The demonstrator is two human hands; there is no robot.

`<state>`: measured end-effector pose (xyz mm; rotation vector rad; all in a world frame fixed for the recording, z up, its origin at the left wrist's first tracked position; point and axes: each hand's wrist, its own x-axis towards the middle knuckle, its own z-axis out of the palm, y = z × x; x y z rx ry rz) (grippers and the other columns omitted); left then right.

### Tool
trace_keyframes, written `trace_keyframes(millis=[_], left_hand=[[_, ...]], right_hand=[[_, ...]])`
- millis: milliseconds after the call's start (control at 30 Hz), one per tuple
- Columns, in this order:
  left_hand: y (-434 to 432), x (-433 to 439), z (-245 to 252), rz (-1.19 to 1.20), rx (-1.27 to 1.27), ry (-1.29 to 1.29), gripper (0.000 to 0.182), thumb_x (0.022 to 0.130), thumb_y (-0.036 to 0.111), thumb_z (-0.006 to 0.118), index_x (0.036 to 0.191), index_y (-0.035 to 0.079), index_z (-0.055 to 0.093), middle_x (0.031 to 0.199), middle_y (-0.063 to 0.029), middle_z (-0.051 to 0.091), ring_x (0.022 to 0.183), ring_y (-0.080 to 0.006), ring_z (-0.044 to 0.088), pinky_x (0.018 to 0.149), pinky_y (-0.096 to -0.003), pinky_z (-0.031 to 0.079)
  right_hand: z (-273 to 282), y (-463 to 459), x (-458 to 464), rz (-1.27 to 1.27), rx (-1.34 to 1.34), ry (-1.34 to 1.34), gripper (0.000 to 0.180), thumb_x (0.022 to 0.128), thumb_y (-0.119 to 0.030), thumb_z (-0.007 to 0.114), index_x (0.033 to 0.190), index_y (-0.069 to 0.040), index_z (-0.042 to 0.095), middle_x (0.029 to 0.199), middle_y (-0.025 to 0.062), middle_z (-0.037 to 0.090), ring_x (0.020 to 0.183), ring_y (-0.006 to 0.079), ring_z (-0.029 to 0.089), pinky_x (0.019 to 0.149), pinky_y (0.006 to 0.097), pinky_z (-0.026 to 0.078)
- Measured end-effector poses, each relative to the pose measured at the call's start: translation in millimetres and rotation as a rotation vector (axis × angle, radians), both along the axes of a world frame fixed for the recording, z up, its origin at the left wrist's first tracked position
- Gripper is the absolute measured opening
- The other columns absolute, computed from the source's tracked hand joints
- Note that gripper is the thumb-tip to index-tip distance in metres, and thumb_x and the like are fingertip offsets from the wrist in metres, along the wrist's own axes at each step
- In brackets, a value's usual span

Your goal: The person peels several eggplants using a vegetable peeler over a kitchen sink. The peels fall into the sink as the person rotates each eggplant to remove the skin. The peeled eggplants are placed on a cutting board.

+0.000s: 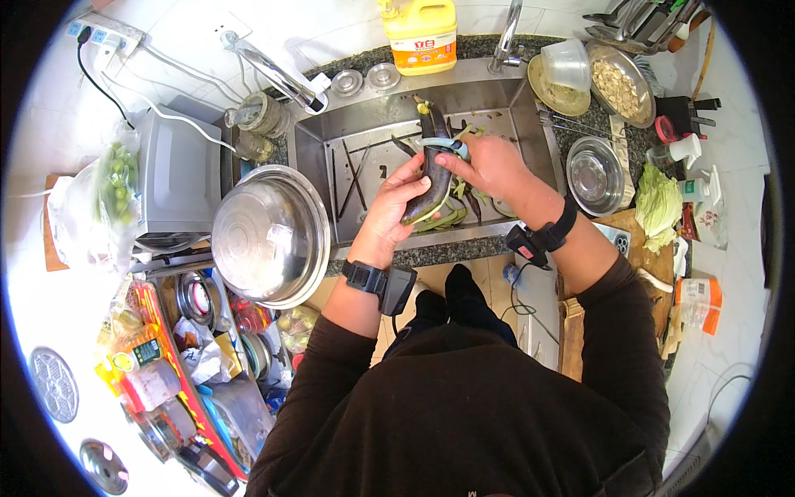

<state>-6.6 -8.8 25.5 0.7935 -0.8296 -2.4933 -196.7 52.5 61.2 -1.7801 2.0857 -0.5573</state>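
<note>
My left hand grips the lower part of a dark purple eggplant, held above a stainless steel sink. Around the handle of a light blue peeler my right hand is closed; the peeler lies across the eggplant's upper half. A pale green strip shows along the eggplant's lower edge, and its stem end points towards the wall. Green and dark peelings lie in the sink beneath my hands. Thin dark sticks lie at the sink's left side.
A large steel basin stands left of the sink, near a stone mortar. Behind the sink are a yellow jug and a faucet. At right are a bowl of pale slices, a glass bowl and leafy greens.
</note>
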Motion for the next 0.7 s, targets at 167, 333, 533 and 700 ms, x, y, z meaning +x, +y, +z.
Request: trace_keyframes(millis=[167,333,533,700], left_hand=[[-3,-4,-1,0.095,0.007,0.043,0.045,0.088,0.008,0.050,0.132,0.006,0.040,0.112,-0.0108,0.057,0.092,-0.0232,0.061,0.068,-0.0406,0.055],[-4,-10,1,0.246,0.044,0.000,0.045,0.091,0.010,0.044,0.135,0.006,0.038,0.111,-0.0119,0.059,0.095,-0.0236,0.060,0.079,-0.0377,0.052],[-2,-15,7,0.349,0.060,0.093,0.045,0.093,0.007,0.038,0.138,0.007,0.034,0.121,-0.0104,0.056,0.101,-0.0230,0.059,0.087,-0.0359,0.049],[-2,-22,3,0.452,0.089,0.060,0.043,0.093,0.008,0.038,0.136,0.007,0.037,0.120,-0.0104,0.056,0.105,-0.0239,0.057,0.091,-0.0375,0.047]], right_hand=[[-4,9,20,-0.035,0.031,-0.052,0.068,0.082,-0.066,0.045,0.081,0.001,0.058,0.068,0.0201,0.061,0.068,0.0383,0.061,0.059,0.0450,0.049],[-5,20,39,-0.039,0.082,-0.103,0.070,0.082,-0.066,0.044,0.080,0.003,0.057,0.069,0.0212,0.061,0.068,0.0388,0.061,0.059,0.0443,0.049],[-8,29,66,-0.035,0.108,-0.202,0.071,0.080,-0.065,0.048,0.084,0.005,0.059,0.071,0.0225,0.062,0.070,0.0394,0.062,0.061,0.0462,0.049],[-6,31,70,-0.035,0.075,-0.252,0.066,0.083,-0.061,0.046,0.084,0.004,0.059,0.067,0.0219,0.061,0.068,0.0400,0.061,0.060,0.0464,0.049]])
